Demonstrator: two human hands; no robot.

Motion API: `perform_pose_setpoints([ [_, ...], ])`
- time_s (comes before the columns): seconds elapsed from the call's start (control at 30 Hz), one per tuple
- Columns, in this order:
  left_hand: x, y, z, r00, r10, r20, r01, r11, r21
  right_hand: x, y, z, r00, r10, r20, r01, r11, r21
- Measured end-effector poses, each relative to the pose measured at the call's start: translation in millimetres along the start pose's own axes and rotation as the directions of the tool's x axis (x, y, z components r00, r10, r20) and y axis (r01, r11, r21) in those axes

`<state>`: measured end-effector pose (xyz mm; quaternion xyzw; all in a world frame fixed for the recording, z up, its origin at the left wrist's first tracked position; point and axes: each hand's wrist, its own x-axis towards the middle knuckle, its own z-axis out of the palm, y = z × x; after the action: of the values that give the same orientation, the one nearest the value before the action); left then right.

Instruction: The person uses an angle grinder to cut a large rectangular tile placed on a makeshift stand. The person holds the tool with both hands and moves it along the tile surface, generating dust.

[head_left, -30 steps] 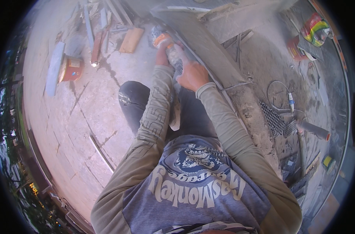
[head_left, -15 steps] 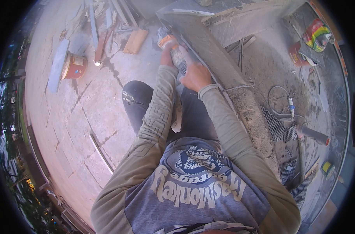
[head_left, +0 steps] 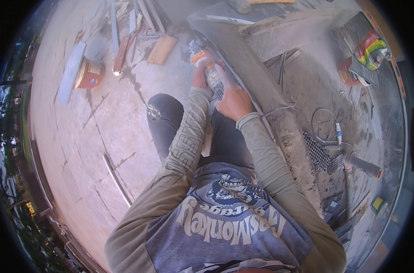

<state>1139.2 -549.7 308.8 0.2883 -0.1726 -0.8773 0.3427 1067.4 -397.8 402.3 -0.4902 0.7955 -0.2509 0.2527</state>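
Note:
I hold a dusty orange-banded power tool, which looks like an angle grinder, against the edge of a long grey slab that runs diagonally to the right of my knees. My left hand grips it near the orange collar, its fingers partly hidden. My right hand is wrapped round the rear of the body, lower and to the right. The tool's head is at the far end, blurred in pale dust, and its working face is hard to make out.
Boards and strips lie ahead-left, near a red bucket with a pale plank against it. At right are a colourful bag, another bucket, a looped cable, dark mesh, a grey pipe and rubble.
Both hands and the tool have shifted gradually rightward and a little down in the picture along the slab's edge. The surroundings have shifted slightly in the view as well.

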Motion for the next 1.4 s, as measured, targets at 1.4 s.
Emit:
perform_pose_setpoints([
  [1.4, -3, -2, -3, 0.999, -0.021, 0.046, 0.019, 0.998, 0.055, -12, 12, 5, 0.999, -0.011, -0.036, 0.011, 1.000, -0.016],
])
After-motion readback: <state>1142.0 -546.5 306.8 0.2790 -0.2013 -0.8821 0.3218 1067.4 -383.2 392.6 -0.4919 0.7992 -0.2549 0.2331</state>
